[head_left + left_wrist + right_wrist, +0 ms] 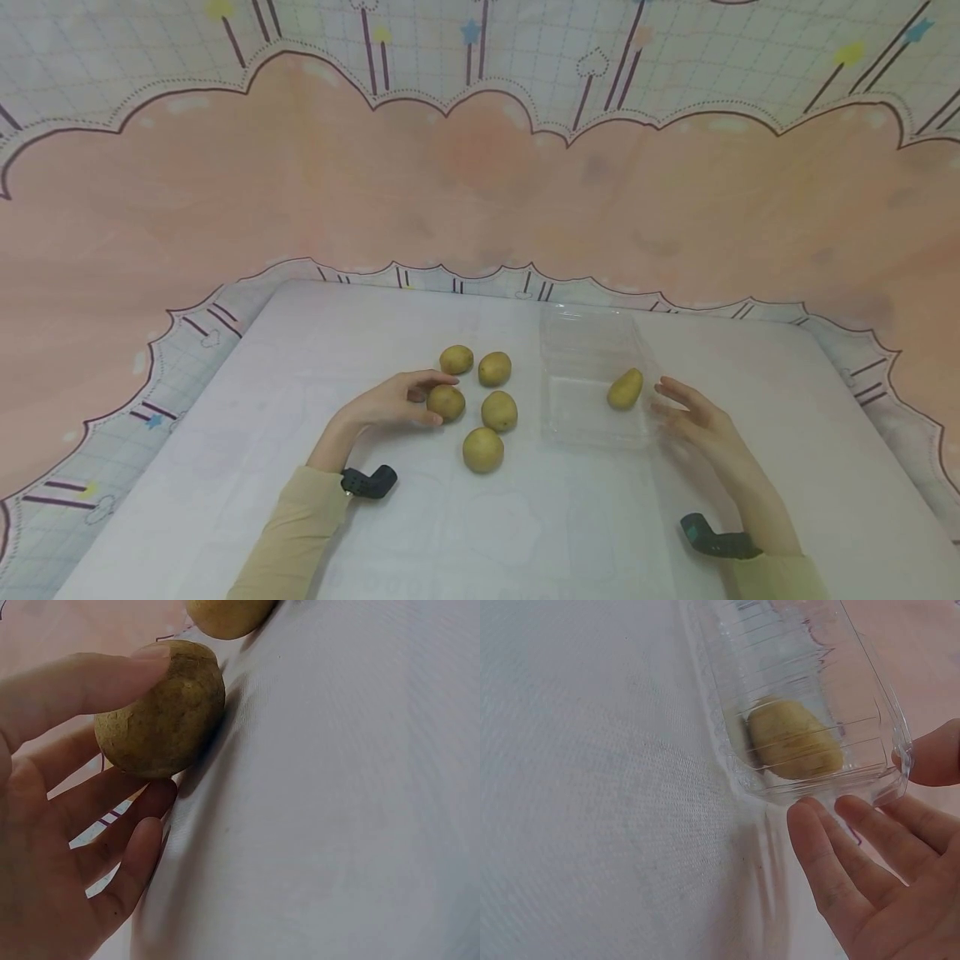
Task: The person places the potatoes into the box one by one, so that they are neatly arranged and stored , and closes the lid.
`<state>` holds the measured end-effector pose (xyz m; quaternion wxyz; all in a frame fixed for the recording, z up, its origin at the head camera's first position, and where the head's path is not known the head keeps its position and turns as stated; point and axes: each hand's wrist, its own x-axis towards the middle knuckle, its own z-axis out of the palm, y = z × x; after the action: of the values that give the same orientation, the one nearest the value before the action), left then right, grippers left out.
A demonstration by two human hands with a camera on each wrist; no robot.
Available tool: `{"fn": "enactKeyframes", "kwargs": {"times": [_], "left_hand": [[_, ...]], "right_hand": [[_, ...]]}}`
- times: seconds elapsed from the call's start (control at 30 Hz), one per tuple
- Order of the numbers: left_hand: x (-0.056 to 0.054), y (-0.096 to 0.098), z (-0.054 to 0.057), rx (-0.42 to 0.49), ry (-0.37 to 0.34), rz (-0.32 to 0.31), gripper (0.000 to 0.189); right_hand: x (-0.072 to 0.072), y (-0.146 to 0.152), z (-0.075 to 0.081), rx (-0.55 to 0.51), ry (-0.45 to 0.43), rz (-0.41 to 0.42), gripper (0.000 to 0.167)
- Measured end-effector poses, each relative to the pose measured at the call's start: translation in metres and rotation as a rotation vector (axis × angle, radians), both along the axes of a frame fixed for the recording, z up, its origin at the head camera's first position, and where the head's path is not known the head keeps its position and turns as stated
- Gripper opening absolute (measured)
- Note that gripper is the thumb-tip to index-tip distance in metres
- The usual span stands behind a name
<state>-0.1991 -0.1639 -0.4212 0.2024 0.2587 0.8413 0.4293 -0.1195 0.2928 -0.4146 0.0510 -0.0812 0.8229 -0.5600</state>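
Note:
A round brown-yellow potato on the white table sits within my left hand. In the left wrist view, the thumb lies over this potato, with fingers curved round its far side. Other potatoes, such as the nearest one, rest to its right and behind it. Beside the right end of a clear plastic container is my right hand. Its fingers are loosely extended at the container wall, holding nothing visibly. One oblong potato lies inside the container.
The white table carries all of these things. A patterned cloth hangs behind and round the table's sides. Black wrist cameras, one on the left and one on the right, stick out over the tabletop.

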Motion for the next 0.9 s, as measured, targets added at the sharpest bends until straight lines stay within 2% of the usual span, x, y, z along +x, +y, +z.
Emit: {"fn": "enactKeyframes", "kwargs": {"times": [0.3,0.6,0.9], "left_hand": [[0.0019,-0.0003,0.0009,0.001,0.016,-0.007,0.054],[-0.0004,0.0007,-0.0015,0.011,-0.012,0.011,0.054],[-0.0012,0.0000,-0.0036,0.031,-0.007,0.011,0.053]], "right_hand": [[-0.0003,-0.0006,0.0003,-0.001,-0.007,-0.002,0.057],[-0.0003,-0.0007,-0.0002,0.015,-0.016,-0.008,0.057],[0.0007,-0.0008,0.0001,-0.010,-0.005,-0.002,0.057]]}}
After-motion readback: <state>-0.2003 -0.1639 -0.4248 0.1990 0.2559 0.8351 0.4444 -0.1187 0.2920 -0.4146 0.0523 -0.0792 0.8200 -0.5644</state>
